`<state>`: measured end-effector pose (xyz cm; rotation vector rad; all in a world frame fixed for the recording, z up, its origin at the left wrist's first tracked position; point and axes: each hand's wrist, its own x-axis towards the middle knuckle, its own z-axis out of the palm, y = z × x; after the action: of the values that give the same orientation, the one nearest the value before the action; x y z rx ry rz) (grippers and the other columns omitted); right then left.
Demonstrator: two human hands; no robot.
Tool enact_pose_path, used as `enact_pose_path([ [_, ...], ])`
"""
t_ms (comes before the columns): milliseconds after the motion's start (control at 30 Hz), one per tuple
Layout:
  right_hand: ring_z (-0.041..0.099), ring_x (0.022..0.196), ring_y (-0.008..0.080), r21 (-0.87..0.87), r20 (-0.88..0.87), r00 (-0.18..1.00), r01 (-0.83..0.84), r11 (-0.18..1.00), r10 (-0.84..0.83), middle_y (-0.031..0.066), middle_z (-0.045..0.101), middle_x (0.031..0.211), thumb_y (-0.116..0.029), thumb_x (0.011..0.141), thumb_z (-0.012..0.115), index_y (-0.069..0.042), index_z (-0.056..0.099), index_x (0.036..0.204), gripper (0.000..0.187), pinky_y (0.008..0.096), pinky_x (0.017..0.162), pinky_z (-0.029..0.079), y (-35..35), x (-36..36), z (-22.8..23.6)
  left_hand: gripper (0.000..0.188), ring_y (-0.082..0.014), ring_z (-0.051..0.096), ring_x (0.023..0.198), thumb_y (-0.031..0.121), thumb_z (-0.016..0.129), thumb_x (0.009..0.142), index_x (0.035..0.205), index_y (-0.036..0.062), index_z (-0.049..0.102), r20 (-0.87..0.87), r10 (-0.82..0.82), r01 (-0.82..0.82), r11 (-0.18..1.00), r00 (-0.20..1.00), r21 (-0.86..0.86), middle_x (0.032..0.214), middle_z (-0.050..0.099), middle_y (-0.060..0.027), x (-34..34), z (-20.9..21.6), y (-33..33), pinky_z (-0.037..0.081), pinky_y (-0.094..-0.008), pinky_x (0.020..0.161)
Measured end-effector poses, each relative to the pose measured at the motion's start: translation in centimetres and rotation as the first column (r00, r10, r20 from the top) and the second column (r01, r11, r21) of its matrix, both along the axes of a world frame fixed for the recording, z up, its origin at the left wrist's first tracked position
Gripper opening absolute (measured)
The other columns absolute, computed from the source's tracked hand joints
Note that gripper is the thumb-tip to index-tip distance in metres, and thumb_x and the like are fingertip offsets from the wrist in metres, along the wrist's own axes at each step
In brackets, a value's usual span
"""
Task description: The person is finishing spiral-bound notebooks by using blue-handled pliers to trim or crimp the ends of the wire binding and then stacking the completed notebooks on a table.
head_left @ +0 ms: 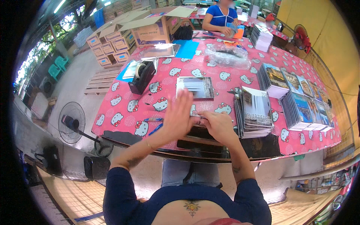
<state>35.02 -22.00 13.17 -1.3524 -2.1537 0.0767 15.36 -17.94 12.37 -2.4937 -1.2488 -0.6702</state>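
My left hand [177, 115] is held out over the table with its fingers stretched and together, the fingertips at the lower left edge of a notebook [202, 90] with a waterfall cover. That notebook lies flat on the pink patterned tablecloth. Just to the right, my right hand [220, 126] is closed, thumb and forefinger pinched beside the left palm; a small pale bit shows at their tips, too small to name. Beyond my right wrist stands a stack of notebooks [257, 110] with the same waterfall cover. Two blue pens [155, 129] lie left of my left wrist.
A black tape dispenser [141, 79] stands at the left. More notebook stacks [305, 108] fill the right side. Bubble wrap [227, 56] lies farther back. Across the table a person in blue [221, 18] handles something. Cardboard boxes [152, 32] and a standing fan [71, 122] are at the left.
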Motion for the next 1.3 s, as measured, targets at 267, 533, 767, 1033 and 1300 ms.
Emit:
enact_pose_path([
  [267, 0.067, 0.086, 0.0312, -0.074, 0.014, 0.996, 0.092, 0.993, -0.091, 0.0124, 0.070, 0.095, -0.022, 0.089, 0.068, -0.011, 0.053, 0.123, 0.039, 0.0433, 0.081, 0.045, -1.7, 0.2, 0.2, 0.081, -0.0364, 0.024, 0.148, 0.052, 0.051, 0.095, 0.149, -0.0050, 0.031, -0.054, -0.036, 0.037, 0.999, 0.998, 0.018, 0.157, 0.029, -0.0232, 1.0, 0.2, -0.1, 0.009, -0.0591, 0.118],
  [533, 0.065, 0.101, 0.0198, -0.251, -0.921, 0.355, -0.230, 0.940, -0.159, 0.0128, 0.065, 0.114, -0.003, 0.081, 0.079, -0.006, 0.051, 0.131, 0.058, 0.0323, 0.093, 0.050, -3.7, 4.6, -4.9, 0.077, -0.0354, 0.021, 0.149, 0.050, 0.050, 0.096, 0.149, -0.0031, 0.034, -0.023, -0.067, 0.068, 0.998, 0.997, 0.019, 0.156, 0.032, -0.0218, 2.2, 1.4, -1.2, 0.008, -0.0595, 0.119],
  [767, 0.063, 0.094, 0.0139, -0.103, -0.789, 0.604, 0.058, 0.993, -0.117, 0.0071, 0.062, 0.103, -0.006, 0.085, 0.077, -0.006, 0.054, 0.121, 0.043, 0.0279, 0.083, 0.051, -2.1, 3.3, -7.8, 0.078, -0.0328, 0.019, 0.150, 0.051, 0.050, 0.096, 0.149, -0.0032, 0.033, -0.085, -0.166, 0.165, 0.986, 0.982, -0.018, 0.158, 0.028, -0.0212, 2.4, -1.0, -2.4, 0.009, -0.0583, 0.119],
  [1033, 0.060, 0.086, 0.0094, -0.159, -0.902, 0.428, -0.201, 0.967, -0.059, 0.0044, 0.059, 0.096, 0.000, 0.089, 0.070, -0.010, 0.041, 0.120, 0.043, 0.0236, 0.071, 0.049, -1.8, 2.2, -6.8, 0.081, -0.0324, 0.023, 0.149, 0.055, 0.048, 0.094, 0.150, -0.0026, 0.033, -0.200, -0.280, 0.274, 0.960, 0.939, -0.062, 0.157, 0.031, -0.0203, 2.1, -2.2, -3.3, 0.012, -0.0580, 0.118],
  [1300, 0.058, 0.092, 0.0100, -0.314, -0.829, 0.555, -0.356, 0.880, -0.072, 0.0025, 0.067, 0.101, -0.007, 0.094, 0.065, -0.001, 0.063, 0.119, 0.026, 0.0280, 0.084, 0.048, -1.8, 4.4, -7.2, 0.081, -0.0351, 0.027, 0.147, 0.055, 0.050, 0.094, 0.148, -0.0031, 0.033, -0.204, -0.228, 0.228, 0.973, 0.952, -0.025, 0.156, 0.032, -0.0224, 2.8, -1.2, -1.1, 0.014, -0.0581, 0.117],
])
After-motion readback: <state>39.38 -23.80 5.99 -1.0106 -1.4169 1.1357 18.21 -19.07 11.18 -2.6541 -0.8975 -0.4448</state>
